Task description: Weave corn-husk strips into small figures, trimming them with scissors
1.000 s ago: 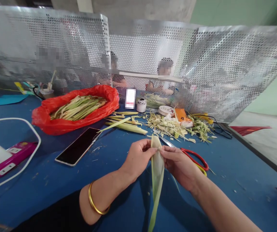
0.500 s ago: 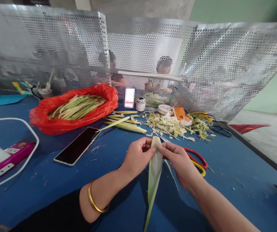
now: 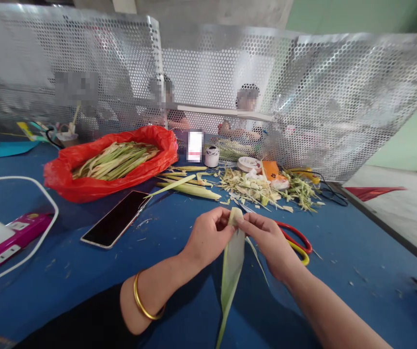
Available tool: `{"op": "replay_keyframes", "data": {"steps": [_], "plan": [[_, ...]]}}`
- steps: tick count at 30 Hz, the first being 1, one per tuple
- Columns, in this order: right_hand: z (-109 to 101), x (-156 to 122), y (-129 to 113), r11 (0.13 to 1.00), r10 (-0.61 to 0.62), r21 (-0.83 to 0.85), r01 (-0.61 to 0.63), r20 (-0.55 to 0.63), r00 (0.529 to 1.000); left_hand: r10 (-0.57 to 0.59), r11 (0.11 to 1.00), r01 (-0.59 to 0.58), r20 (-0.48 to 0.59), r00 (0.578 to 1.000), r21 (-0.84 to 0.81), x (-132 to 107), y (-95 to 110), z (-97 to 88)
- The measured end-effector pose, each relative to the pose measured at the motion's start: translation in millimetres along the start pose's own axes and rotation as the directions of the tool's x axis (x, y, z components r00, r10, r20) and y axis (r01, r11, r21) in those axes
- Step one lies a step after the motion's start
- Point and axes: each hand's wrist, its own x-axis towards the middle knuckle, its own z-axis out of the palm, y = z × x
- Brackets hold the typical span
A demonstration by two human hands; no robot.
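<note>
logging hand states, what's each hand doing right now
Left hand: closed, pinching the pale green leaf near its far end.
Right hand: closed, pinching the same leaf beside the left.

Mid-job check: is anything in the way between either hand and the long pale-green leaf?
Nothing visible. The left hand and right hand both pinch the long pale-green leaf directly near its upper end. The scissors lie partly hidden behind the right hand, not between it and the leaf.

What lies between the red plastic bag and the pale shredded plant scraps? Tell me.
Several long yellow-green plant strips lie there on the blue tabletop, in the head view.
</note>
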Motion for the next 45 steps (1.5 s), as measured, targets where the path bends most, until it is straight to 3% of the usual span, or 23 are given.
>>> {"op": "replay_keyframes", "data": {"steps": [4,16,24,32,36,40,45], "plan": [[0,3,2,0.985,-0.107,-0.144,0.098,-0.058,0.993,0.008,1.000,-0.008,-0.003,1.000,0.004,-1,0,1.1],[3,-2,-4,0.993,-0.051,0.110,0.041,0.089,0.995,-0.011,0.994,0.021,-0.092,0.996,0.103,-1,1,0.3],[0,2,4,0.947,-0.219,-0.260,0.190,-0.086,0.972,0.028,0.986,-0.017,-0.061,0.998,0.168,-3,2,1.5],[1,-3,-1,0.947,-0.267,-0.194,0.256,-0.030,0.963,-0.014,0.981,0.030,-0.086,0.996,0.190,-1,-1,-0.3],[2,-2,-2,0.969,-0.217,-0.130,0.211,-0.035,0.976,-0.044,0.989,0.063,-0.147,0.988,0.131,2,-2,-2.0],[7,0,3,0.990,-0.101,-0.093,0.106,0.059,0.993,0.009,0.992,0.017,-0.210,0.978,0.124,3,1,-5.1],[12,-2,6,0.987,-0.093,-0.125,0.098,0.047,0.995,-0.016,0.997,0.032,-0.231,0.973,0.066,4,1,-5.3]]}}
